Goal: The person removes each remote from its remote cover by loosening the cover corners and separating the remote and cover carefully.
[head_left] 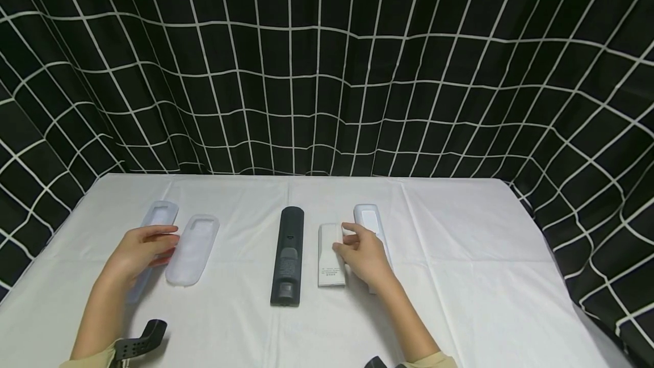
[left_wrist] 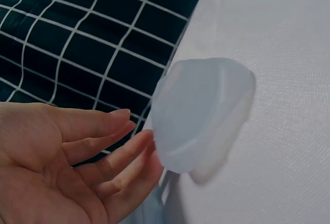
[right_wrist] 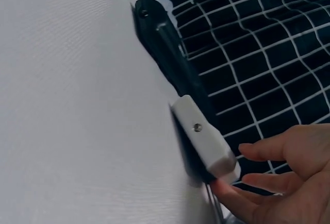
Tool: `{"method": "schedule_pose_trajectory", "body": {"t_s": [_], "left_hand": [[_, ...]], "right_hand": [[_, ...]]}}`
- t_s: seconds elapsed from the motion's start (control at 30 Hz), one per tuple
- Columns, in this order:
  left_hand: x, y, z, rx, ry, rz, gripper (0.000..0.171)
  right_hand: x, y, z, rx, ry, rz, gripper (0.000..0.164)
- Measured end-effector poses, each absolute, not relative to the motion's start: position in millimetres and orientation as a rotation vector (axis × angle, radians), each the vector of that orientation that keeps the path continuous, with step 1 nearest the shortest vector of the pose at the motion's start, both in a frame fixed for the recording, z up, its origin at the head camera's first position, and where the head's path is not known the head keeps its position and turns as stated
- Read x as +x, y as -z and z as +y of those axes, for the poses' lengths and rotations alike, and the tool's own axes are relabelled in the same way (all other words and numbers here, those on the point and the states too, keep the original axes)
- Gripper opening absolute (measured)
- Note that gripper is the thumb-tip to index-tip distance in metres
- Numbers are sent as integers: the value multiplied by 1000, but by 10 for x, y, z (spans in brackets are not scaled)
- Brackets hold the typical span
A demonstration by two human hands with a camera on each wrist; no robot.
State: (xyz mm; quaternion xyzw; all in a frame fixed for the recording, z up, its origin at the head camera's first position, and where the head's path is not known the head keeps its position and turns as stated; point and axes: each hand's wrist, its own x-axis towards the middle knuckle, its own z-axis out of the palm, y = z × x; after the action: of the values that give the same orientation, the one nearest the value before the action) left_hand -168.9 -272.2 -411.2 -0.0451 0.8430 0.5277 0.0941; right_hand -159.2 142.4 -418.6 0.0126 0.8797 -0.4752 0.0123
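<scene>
My left hand (head_left: 145,249) reaches over a long translucent cover (head_left: 159,213) and hides its middle. Relaxed fingertips are right at the near side of a second, wider frosted cover (head_left: 192,251); the left wrist view shows this frosted cover (left_wrist: 201,113) standing up from the cloth beside the fingers. My right hand (head_left: 367,254) is at the right side of a white remote control (head_left: 331,271), lying back up with small print. Its thumb is over the remote in the head view. In the right wrist view, loosely bent fingers lie about the end of the white remote (right_wrist: 206,136), one fingertip against its edge.
A dark remote control (head_left: 288,254) lies face down between the hands. Partly behind the right hand is another white remote in a pale cover (head_left: 369,217). White cloth (head_left: 470,277) covers the table; a black curtain with a white grid (head_left: 327,72) surrounds its back and sides.
</scene>
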Motion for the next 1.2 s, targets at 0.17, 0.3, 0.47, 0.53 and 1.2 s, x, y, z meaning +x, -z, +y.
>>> {"method": "schedule_pose_trajectory", "body": {"t_s": [0.17, 0.3, 0.47, 0.53, 1.2], "left_hand": [[-1683, 4103, -2758, -121, -1608, 2466, 49], [-1676, 4101, -2768, -117, -1602, 2459, 49], [-1666, 4083, -2760, -112, -1603, 2453, 49], [-1668, 4073, -2756, -111, -1619, 2442, 50], [-1663, 3975, -2588, 3, -1737, 2400, 50]], "right_hand": [[-1587, 4149, 1443, 30, 1470, 2717, 49], [-1585, 4129, 1459, 36, 1514, 2664, 48], [-1585, 4089, 1490, 39, 1562, 2617, 45], [-1586, 4069, 1507, 44, 1561, 2618, 44], [-1601, 3918, 1740, 49, 1653, 2569, 41]]}}
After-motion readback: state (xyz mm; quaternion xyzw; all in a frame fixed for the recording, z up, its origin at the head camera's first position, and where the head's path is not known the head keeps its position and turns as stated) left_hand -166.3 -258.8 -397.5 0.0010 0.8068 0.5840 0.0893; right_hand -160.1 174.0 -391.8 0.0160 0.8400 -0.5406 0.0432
